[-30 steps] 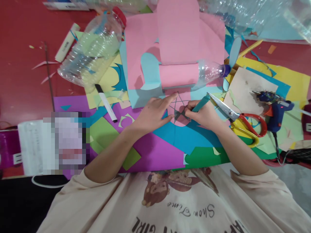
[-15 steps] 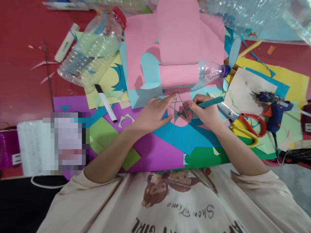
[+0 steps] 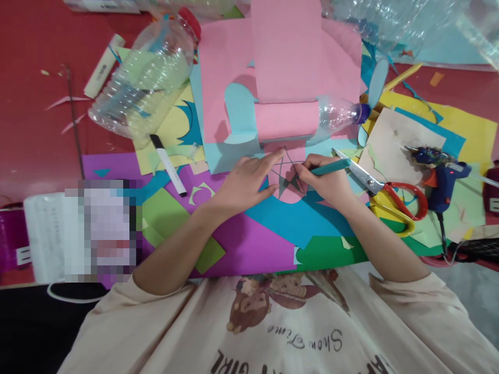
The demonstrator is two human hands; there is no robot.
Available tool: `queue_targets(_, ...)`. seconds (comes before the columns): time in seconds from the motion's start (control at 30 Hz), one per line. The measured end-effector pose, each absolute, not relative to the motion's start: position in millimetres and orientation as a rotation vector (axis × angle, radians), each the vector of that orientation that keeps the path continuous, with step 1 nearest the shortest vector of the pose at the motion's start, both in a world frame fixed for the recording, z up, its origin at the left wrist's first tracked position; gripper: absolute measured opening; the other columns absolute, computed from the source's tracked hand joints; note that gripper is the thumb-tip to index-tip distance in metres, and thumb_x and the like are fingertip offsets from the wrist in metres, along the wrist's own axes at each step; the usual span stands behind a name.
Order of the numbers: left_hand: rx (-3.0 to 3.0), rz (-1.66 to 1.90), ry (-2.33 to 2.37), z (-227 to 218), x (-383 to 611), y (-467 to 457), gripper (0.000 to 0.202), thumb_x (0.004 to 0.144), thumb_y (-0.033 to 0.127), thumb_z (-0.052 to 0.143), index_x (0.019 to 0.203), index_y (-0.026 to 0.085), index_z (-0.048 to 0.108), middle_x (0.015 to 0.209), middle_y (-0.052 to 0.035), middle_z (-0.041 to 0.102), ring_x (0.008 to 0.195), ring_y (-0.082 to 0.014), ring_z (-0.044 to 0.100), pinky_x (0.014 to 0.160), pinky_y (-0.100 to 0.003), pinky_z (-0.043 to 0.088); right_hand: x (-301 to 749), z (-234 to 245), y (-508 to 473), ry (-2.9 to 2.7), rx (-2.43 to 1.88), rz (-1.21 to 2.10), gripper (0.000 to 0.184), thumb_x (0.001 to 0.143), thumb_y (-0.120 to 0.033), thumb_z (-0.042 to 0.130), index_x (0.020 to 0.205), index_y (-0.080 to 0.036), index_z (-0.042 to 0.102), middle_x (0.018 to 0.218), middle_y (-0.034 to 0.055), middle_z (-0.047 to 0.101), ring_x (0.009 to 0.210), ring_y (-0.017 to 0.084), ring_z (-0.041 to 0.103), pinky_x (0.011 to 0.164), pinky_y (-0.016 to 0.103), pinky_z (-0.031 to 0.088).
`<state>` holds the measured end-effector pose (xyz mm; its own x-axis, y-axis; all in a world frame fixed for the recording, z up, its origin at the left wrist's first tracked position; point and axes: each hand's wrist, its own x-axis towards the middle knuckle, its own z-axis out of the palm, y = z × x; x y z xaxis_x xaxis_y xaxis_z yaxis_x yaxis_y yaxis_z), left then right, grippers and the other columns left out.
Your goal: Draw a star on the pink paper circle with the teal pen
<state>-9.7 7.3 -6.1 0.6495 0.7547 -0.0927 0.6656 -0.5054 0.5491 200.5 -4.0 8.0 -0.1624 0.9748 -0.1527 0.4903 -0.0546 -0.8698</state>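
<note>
A teal pencil (image 3: 331, 167) is pinched in my right hand (image 3: 325, 179), its tip end hidden by the fingers over a pink paper strip (image 3: 284, 196). Dark pencil lines on the strip form a star, part of it shaded. My left hand (image 3: 249, 183) lies with fingers stretched out on the strip's left side, the index fingertip near the star's top point. Just beyond both hands rests a clear bottle (image 3: 337, 115) with a purple cap, wrapped in pink paper and lying on its side. Light-blue paper petals (image 3: 239, 106) stick out at its left end.
Red-and-yellow-handled scissors (image 3: 370, 182) lie half open right of my right hand. Farther right is a blue glue gun (image 3: 446, 184) with a cord. A black-capped white marker (image 3: 169, 166) and a large clear bottle (image 3: 146, 78) lie left. Coloured paper sheets and scraps cover much of the red table.
My right hand and the pencil have shifted slightly left over the star, and the shading there looks a little fuller. The left hand holds its place.
</note>
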Motion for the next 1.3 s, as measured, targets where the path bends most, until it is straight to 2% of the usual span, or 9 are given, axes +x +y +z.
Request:
queue_targets(0.17,2.318,0.217,1.087,-5.9,-10.0,7.9,0.062,0.094,0.036,0.051,0.15,0.018,0.031,0.147,-0.0129,0.05,0.121,-0.0259,0.057,0.103,-0.039,0.04,200.9,8.5,-4.4,-1.718,-1.586,1.198,0.032,0.08,-0.019,0.055,0.053,-0.02,0.038,0.05,-0.0036,0.043,0.051,0.009,0.038,0.054,0.027,0.03)
queue_targets(0.37,2.327,0.228,1.084,-7.1,-10.2,7.6,0.064,0.095,0.039,0.051,0.15,0.015,0.032,0.146,-0.0145,0.051,0.122,-0.0271,0.057,0.104,-0.04,0.04,203.0,10.4,-4.8,-1.808,-1.596,1.218,0.028,0.078,-0.017,0.054,0.053,-0.02,0.04,0.052,-0.0026,0.044,0.054,0.01,0.038,0.057,0.028,0.03)
queue_targets(0.57,2.336,0.242,1.09,-9.1,-10.7,7.4,0.063,0.096,0.043,0.049,0.149,0.013,0.033,0.146,-0.0139,0.051,0.121,-0.0258,0.058,0.103,-0.038,0.04,205.7,11.1,-5.4,-1.886,-1.552,1.246,0.025,0.079,-0.024,0.053,0.056,-0.019,0.045,0.054,-0.0014,0.046,0.054,0.01,0.04,0.056,0.028,0.029)
queue_targets(0.73,2.322,0.241,1.091,-8.9,-10.5,7.1,0.063,0.096,0.043,0.047,0.15,0.015,0.032,0.148,-0.0131,0.049,0.123,-0.0261,0.056,0.105,-0.039,0.039,206.5,11.3,-5.2,-1.91,-1.552,1.243,0.025,0.077,-0.025,0.053,0.055,-0.02,0.042,0.052,-0.0018,0.044,0.054,0.01,0.038,0.055,0.028,0.027)
queue_targets(1.03,2.319,0.24,1.093,-8.3,-10.2,6.8,0.062,0.096,0.042,0.048,0.149,0.012,0.034,0.147,-0.0138,0.051,0.122,-0.026,0.056,0.104,-0.039,0.04,206.6,9.7,-6.2,-1.875,-1.519,1.256,0.025,0.079,-0.027,0.053,0.056,-0.018,0.047,0.055,-0.0013,0.048,0.055,0.01,0.039,0.056,0.028,0.028)
queue_targets(1.3,2.291,0.212,1.103,-5.5,-9.3,7.1,0.062,0.095,0.039,0.049,0.151,0.018,0.032,0.148,-0.0123,0.05,0.122,-0.0262,0.056,0.106,-0.041,0.038,206.1,10.4,-6.0,-1.875,-1.537,1.255,0.027,0.08,-0.025,0.054,0.055,-0.018,0.047,0.054,-0.0021,0.048,0.054,0.009,0.038,0.055,0.028,0.027)
